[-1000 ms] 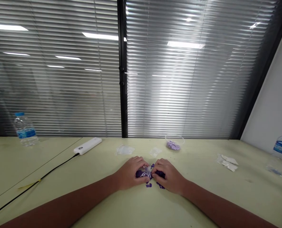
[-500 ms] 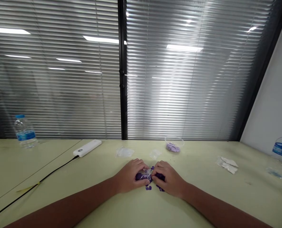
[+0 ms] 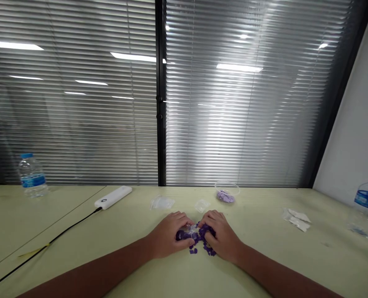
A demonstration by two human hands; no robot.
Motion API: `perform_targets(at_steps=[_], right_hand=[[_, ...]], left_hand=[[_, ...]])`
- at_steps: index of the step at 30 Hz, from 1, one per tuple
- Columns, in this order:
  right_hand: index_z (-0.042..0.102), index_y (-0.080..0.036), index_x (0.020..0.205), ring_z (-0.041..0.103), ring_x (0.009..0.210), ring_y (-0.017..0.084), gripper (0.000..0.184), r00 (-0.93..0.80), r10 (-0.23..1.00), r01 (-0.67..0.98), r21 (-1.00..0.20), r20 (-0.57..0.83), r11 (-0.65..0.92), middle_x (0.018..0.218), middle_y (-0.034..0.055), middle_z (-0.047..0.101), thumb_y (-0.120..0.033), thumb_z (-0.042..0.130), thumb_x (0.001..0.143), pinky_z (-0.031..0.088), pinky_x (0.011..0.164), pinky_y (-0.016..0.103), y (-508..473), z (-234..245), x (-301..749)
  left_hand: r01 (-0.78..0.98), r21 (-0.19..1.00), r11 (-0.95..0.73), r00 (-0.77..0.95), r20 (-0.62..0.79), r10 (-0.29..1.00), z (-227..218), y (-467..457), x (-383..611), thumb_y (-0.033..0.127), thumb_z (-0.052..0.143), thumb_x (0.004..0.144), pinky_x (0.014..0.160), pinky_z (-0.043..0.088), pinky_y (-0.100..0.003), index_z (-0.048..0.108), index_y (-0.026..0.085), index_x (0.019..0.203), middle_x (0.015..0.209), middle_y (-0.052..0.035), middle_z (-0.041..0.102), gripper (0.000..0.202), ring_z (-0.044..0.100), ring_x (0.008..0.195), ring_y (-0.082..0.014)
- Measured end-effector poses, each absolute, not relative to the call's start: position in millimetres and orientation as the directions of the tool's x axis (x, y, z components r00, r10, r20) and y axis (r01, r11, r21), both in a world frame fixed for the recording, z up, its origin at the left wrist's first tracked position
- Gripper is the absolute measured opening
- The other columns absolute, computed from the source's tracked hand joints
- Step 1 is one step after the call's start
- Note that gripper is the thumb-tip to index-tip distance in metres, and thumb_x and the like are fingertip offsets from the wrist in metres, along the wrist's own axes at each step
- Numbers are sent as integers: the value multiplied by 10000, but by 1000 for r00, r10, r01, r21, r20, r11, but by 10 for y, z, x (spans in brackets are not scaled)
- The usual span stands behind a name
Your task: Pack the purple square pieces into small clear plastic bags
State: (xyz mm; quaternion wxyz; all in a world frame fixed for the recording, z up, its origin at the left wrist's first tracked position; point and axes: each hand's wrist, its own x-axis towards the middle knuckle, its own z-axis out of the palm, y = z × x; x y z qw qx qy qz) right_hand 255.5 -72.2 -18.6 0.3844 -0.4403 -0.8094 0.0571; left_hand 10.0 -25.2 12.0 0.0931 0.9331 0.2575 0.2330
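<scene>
My left hand [image 3: 169, 236] is curled around a small clear plastic bag [image 3: 189, 232] with dark purple pieces inside, and the bag's mouth points right. Beside it, my right hand [image 3: 221, 236] is cupped over a loose heap of small flat purple pieces [image 3: 205, 231], its fingers and thumb bent around some of them. The hands are close together but apart. A few stray purple bits [image 3: 193, 251] lie on the table just below the bag. My right palm hides part of the heap.
Beyond my hands stand a clear round tub [image 3: 225, 195] of lilac pieces and two empty-looking clear bags [image 3: 162, 202] [image 3: 201, 205]. A white power bank [image 3: 113, 197] with a black cable [image 3: 75, 224] lies left. Crumpled white wrappers [image 3: 297, 218] and a water bottle [image 3: 367, 205] are right; another bottle [image 3: 32, 175] is far left.
My right fingers have drawn back slightly from the bag's mouth onto the heap, and more loose purple pieces show between my hands. The left hand keeps its hold. The view has tilted up slightly.
</scene>
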Motion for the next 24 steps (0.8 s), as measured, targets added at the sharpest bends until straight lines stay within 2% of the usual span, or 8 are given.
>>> perform_targets(at_steps=[9, 16, 21, 24], right_hand=[[708, -242, 1049, 585, 1091, 253, 361, -268, 792, 698, -456, 548, 552, 1106, 38, 678, -57, 552, 781, 403, 995, 409, -735, -189, 2554], [720, -243, 981, 595, 993, 261, 177, -107, 841, 818, -434, 531, 378, 999, 44, 660, -145, 629, 866, 426, 910, 396, -727, -215, 2551], [715, -234, 905, 591, 969, 265, 71, -91, 845, 834, -423, 528, 354, 954, 48, 658, -180, 681, 873, 417, 891, 398, -717, -217, 2547], [702, -229, 856, 592, 954, 256, 75, -111, 847, 819, -436, 520, 374, 931, 39, 665, -155, 686, 862, 406, 877, 392, -717, -209, 2546]], left_hand=[[461, 310, -831, 704, 442, 556, 111, -259, 88, 323, 717, 939, 830, 432, -349, 660, 234, 1115, 1000, -32, 683, 206, 614, 924, -254], [456, 328, -827, 706, 433, 561, 133, -269, 92, 362, 692, 972, 826, 438, -346, 656, 230, 1129, 1014, -36, 690, 209, 614, 928, -249], [431, 330, -840, 727, 424, 540, 113, -274, 79, 380, 764, 915, 821, 442, -337, 659, 235, 1118, 1027, -32, 694, 271, 619, 931, -253], [413, 326, -851, 743, 420, 521, 104, -266, 79, 411, 770, 907, 816, 444, -336, 663, 235, 1123, 1010, -34, 690, 299, 617, 920, -255]])
